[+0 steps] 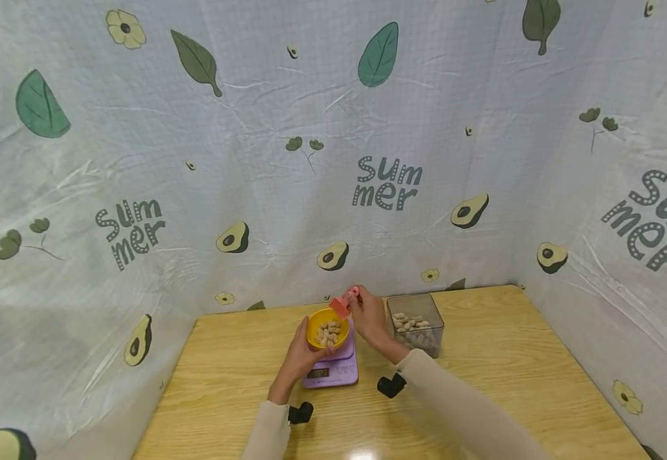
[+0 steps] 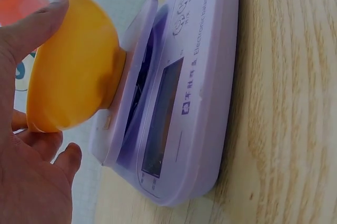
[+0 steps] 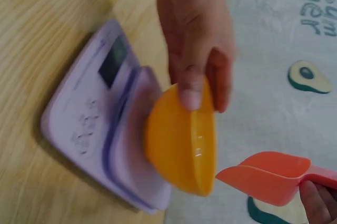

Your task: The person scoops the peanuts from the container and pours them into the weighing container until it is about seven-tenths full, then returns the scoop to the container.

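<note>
On the pan of a lilac electronic kitchen scale (image 1: 333, 378) stands a yellow bowl (image 2: 79, 66) with peanuts in their shells (image 1: 328, 333) inside. My left hand (image 1: 301, 353) grips the bowl's side, its thumb over the rim and the other fingers around the wall. Above the bowl's right rim, my right hand (image 1: 369, 317) holds a pink scoop (image 3: 274, 179) by its handle, apart from the bowl. No peanuts show in the scoop. The scale's display (image 2: 163, 116) is lit too faintly to read.
A clear square container (image 1: 436, 337) partly filled with peanuts stands right of the scale, close to my right wrist. The wooden table (image 1: 230, 383) meets a printed cloth backdrop (image 1: 287, 211) just behind the scale, and the cloth also runs along both sides.
</note>
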Demonstrator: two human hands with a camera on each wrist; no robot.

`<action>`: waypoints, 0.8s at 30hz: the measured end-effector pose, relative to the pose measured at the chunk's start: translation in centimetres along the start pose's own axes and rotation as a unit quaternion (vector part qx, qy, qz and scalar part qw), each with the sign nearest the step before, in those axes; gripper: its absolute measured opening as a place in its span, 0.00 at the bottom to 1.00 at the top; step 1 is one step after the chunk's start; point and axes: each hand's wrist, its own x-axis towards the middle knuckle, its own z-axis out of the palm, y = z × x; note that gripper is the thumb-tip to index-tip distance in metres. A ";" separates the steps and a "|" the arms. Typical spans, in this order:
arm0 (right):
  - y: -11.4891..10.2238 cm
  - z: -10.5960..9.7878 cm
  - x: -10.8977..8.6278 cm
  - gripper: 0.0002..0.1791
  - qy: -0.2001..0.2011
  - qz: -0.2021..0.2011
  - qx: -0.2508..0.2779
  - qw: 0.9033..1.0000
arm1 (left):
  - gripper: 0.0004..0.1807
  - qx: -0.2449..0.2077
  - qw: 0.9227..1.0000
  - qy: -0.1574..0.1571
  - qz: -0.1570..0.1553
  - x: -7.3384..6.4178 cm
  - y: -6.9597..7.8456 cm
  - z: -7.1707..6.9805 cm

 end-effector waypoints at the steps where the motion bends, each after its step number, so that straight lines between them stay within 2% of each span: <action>1: -0.1 -0.2 0.1 0.10 0.004 -0.003 0.013 1.000 | 0.60 0.001 1.000 0.001 0.000 0.0 -0.1 0.0; 5: -0.4 -1.7 0.4 0.13 0.014 0.039 0.106 0.994 | 0.62 0.004 1.000 0.007 0.003 0.0 -0.1 0.0; 7: -0.4 -2.6 0.6 0.14 0.021 0.090 0.158 0.983 | 0.63 0.009 1.000 0.010 0.000 0.0 0.0 -0.1; 9: -0.1 -3.6 0.8 0.15 0.034 0.140 0.210 0.967 | 0.62 0.013 1.000 0.015 0.002 -0.1 0.2 -0.2; 12: 0.0 -5.1 0.9 0.16 0.057 0.212 0.278 0.935 | 0.60 0.016 1.000 0.025 0.002 -0.3 0.9 -0.5; 16: 0.4 -7.1 0.9 0.16 0.072 0.255 0.334 0.905 | 0.58 0.012 0.999 0.040 0.019 -0.4 2.1 -0.8; 20: 0.7 -9.0 0.8 0.17 0.082 0.274 0.359 0.889 | 0.58 -0.006 0.998 0.048 0.040 -0.5 3.7 -0.8; 24: 1.1 -11.1 0.6 0.18 0.090 0.286 0.361 0.883 | 0.58 -0.032 0.996 0.049 0.070 -0.3 5.4 -0.3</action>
